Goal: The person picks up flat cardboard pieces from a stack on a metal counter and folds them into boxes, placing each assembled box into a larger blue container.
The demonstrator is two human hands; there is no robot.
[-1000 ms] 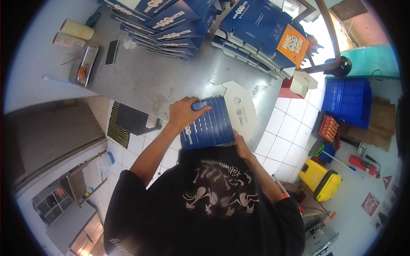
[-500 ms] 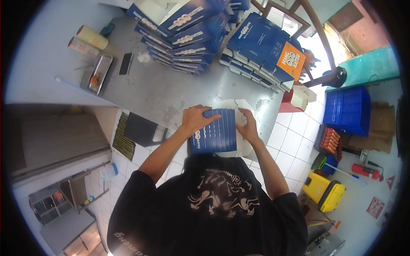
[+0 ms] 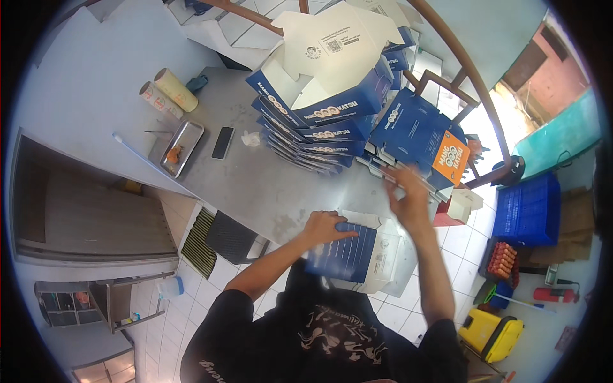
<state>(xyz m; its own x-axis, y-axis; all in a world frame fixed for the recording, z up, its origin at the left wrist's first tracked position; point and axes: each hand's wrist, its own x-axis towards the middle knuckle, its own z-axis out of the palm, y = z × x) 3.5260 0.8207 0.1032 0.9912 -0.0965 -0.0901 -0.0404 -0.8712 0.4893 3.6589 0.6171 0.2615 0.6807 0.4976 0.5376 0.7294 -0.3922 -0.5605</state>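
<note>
Half a second ago both hands were at the stack of blue food boxes [image 3: 341, 255]; now the right hand [image 3: 410, 198] has moved off, far and to the right, and is next to the pile of flat blue boxes [image 3: 408, 124]. The left hand [image 3: 327, 228] has stayed on the stack. The view has tipped too, so more of the tall pile of open boxes [image 3: 332, 131] shows on the far side. The left hand pinches the far left edge of the stack, with its thumb flat on top. The right hand is blurry, its fingers bent and loosely apart, and I cannot tell if it touches the flat pile. The stack is at the near edge of the metal counter [image 3: 274, 201], just in front of the person's black shirt [image 3: 332, 332]. It is dark blue and made of thin layers, one peeking out past the next like little steps, with white wavy marks across them. A pale cardboard flap [image 3: 391, 249] with small print sticks out on its right. The steps go from left to right, and their edges run near to far, the far ends leaning a bit right. The blue part looks almost square; with the flap, its long way goes left to right, and the flap points right.
</note>
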